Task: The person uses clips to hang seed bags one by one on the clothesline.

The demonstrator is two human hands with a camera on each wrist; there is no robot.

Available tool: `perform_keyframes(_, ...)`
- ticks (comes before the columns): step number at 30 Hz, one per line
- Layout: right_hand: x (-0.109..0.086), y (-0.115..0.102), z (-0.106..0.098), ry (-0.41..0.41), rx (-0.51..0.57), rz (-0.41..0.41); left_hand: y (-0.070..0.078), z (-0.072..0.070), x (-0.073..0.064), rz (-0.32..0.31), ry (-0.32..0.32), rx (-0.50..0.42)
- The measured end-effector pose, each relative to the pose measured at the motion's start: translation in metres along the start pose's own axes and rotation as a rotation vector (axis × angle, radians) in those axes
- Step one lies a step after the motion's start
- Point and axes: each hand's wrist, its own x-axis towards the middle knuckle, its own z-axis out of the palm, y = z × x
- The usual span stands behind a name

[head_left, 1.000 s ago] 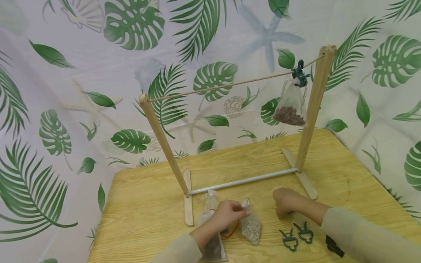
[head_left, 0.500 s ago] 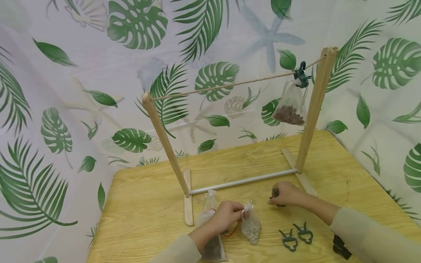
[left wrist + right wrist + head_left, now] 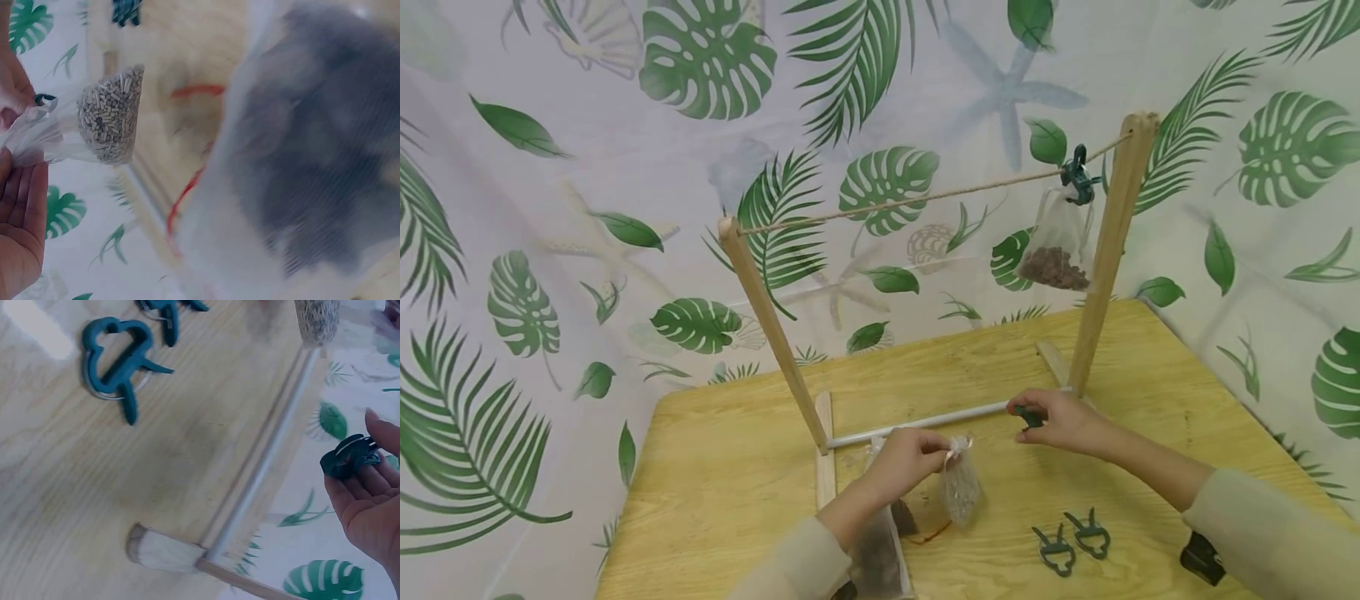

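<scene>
- Dark-filled bag (image 3: 312, 137): contents blurred, cut off by the right edge, left wrist view.
- Black object (image 3: 1202, 558): partly under the right sleeve (image 3: 1262, 517); identity unclear.
- Held clip (image 3: 1032, 415): partly hidden by the right grip (image 3: 1063, 421).
- Second clip (image 3: 169, 322): top cut off, right wrist view.

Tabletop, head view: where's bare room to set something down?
The table is bare behind the white rod and left of the left wooden foot. Crowded: near middle, by the left hand and dark-filled bag; near right, by two green clips and a black object.
</scene>
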Motion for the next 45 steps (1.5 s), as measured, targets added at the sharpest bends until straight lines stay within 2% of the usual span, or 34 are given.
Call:
perform_keyframes(2, -0.001, -0.006, -0.003, 0.016, -0.029, -0.025, 0.004, -0.006, 0.002, 0.013, 0.024, 0.008)
perform_keyframes(9, -0.002, -0.026, -0.016, 0.046, 0.170, -0.026, 0.019, -0.025, 0.008, 0.037, 0.106, 0.015)
perform_keyframes(13, -0.003, -0.035, -0.025, 0.076, 0.195, -0.038, 0.029, -0.036, 0.010, 0.040, 0.111, 0.012)
perform_keyframes(15, -0.002, -0.040, -0.029, 0.079, 0.230, -0.041, 0.035, -0.043, 0.012, 0.054, 0.103, 0.042)
perform_keyframes(20, 0.000, -0.054, -0.044, 0.089, 0.345, -0.056, 0.051, -0.058, 0.015, 0.134, 0.074, 0.209)
perform_keyframes(23, -0.001, -0.066, -0.058, 0.080, 0.397, -0.059, 0.061, -0.065, 0.017, 0.159, 0.069, 0.274)
perform_keyframes(27, -0.002, -0.079, -0.076, 0.072, 0.431, -0.093, 0.072, -0.071, 0.019, 0.114, 0.075, 0.254)
perform_keyframes(30, -0.001, -0.088, -0.087, 0.078, 0.458, -0.170, 0.077, -0.075, 0.019, 0.100, 0.104, 0.207)
perform_keyframes(34, 0.002, -0.099, -0.096, 0.087, 0.475, -0.250, 0.083, -0.079, 0.021, 0.158, 0.153, 0.207)
perform_keyframes(39, 0.002, -0.114, -0.106, 0.107, 0.428, -0.263, 0.096, -0.082, 0.027, 0.244, 0.209, 0.233)
perform_keyframes(45, 0.002, -0.137, -0.122, 0.158, 0.402, -0.240, 0.111, -0.086, 0.036, 0.254, 0.234, 0.208)
